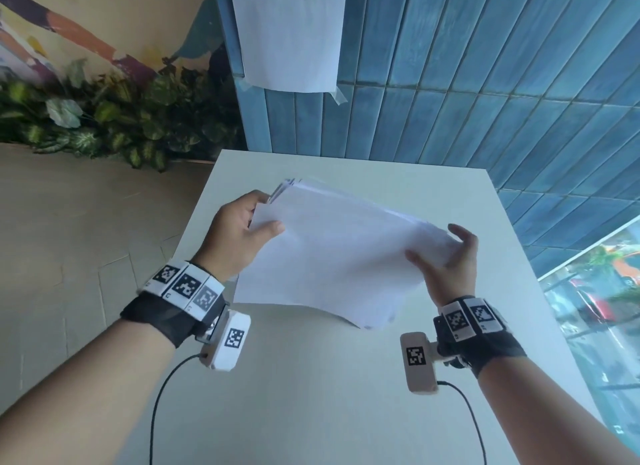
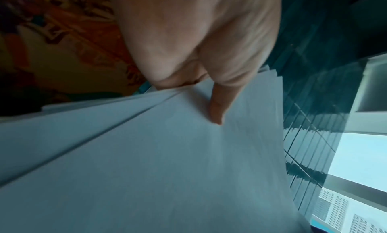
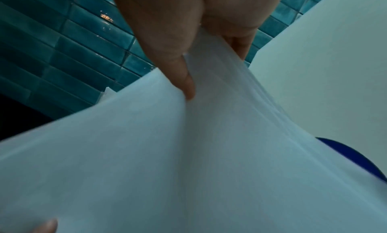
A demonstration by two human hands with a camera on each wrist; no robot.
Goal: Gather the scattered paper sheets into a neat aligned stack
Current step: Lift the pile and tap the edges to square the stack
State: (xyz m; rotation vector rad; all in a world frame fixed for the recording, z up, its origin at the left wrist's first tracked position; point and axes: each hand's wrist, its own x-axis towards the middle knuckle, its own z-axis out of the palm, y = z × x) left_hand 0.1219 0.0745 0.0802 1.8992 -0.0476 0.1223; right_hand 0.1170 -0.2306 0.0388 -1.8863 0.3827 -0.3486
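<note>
Both hands pinched the paper sheets [image 1: 332,253] above the counter [image 1: 311,395]: left hand [image 1: 239,236] at the far-left corner, right hand [image 1: 450,264] at the right edge. Gathering looked done; edges remained fanned, needing squaring.

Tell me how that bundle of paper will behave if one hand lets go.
The paper stack is probably floppy: its near corner already sags between the left hand and right hand. Its edges look fanned at the far corner, so sheets may slide apart. It seems light, held above the table.
</note>
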